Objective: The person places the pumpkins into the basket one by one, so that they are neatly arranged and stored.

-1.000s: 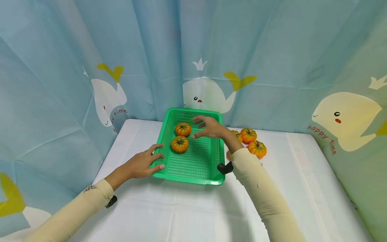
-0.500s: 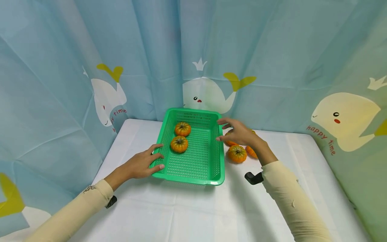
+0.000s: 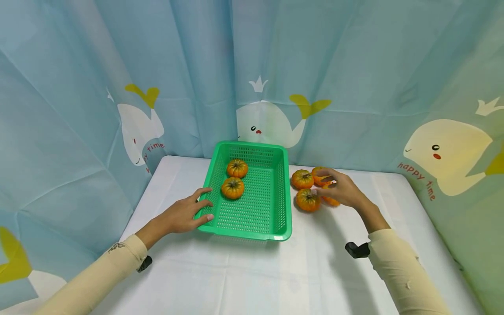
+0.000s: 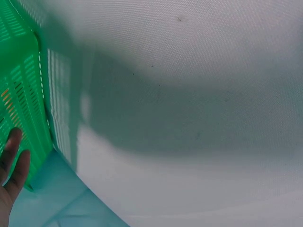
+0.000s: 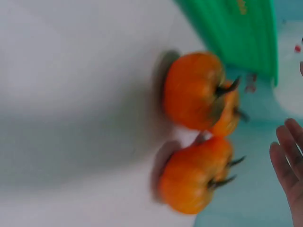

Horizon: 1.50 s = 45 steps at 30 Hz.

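A green plastic basket [image 3: 288, 197] stands on the table, with two small orange pumpkins inside, one [image 3: 237, 168] behind the other [image 3: 232, 188]. My left hand [image 3: 184, 214] rests at its left rim, fingers spread and loosely bent; the left wrist view shows fingertips [image 4: 22, 165] by the basket's slotted wall [image 4: 31, 90]. Right of the basket lies a cluster of several pumpkins, including a near one [image 3: 308, 201] and a back-left one [image 3: 302, 179]. Above that cluster my right hand [image 3: 343, 191] hovers empty, partly hiding two pumpkins. The right wrist view shows dark stems on the pumpkins [image 5: 191, 90].
A white cloth covers the table [image 3: 252, 275]. Light blue curtains [image 3: 354, 78] with whale prints hang behind it and along both sides. Black wrist cameras sit at both cuffs, the right one [image 3: 357, 250] low over the cloth.
My right hand has moved from above the basket rightward to over the pumpkin cluster, its fingers relaxed throughout. My left hand, the basket and its two pumpkins have stayed in place.
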Tool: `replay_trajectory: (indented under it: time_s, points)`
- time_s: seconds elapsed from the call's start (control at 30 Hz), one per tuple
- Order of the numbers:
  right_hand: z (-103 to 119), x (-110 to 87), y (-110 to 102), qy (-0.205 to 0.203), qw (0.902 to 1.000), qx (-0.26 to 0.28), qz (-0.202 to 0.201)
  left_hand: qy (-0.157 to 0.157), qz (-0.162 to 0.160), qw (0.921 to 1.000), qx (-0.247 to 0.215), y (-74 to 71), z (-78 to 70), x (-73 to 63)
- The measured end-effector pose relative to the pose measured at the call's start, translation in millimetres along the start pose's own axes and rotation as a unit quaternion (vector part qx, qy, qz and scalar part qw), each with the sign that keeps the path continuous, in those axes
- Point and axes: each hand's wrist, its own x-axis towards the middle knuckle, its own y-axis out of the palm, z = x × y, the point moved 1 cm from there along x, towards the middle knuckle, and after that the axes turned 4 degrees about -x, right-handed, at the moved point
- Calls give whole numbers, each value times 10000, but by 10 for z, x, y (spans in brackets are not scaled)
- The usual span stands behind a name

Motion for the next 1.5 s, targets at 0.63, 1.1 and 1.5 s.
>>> replay_trajectory:
  time_s: [0.63, 1.1, 1.5]
  points:
    - [-894, -155, 156, 1235, 9922, -138, -140, -111, 4, 9999, -16, 50, 37, -25]
    - [-993, -179, 213, 1248, 9920, -113, -175, -47, -8, 10000, 54, 28, 45, 4]
    - [-1010, -197, 233, 1322, 9908, 205, -179, 13, -42, 10000, 34, 30, 42, 11]
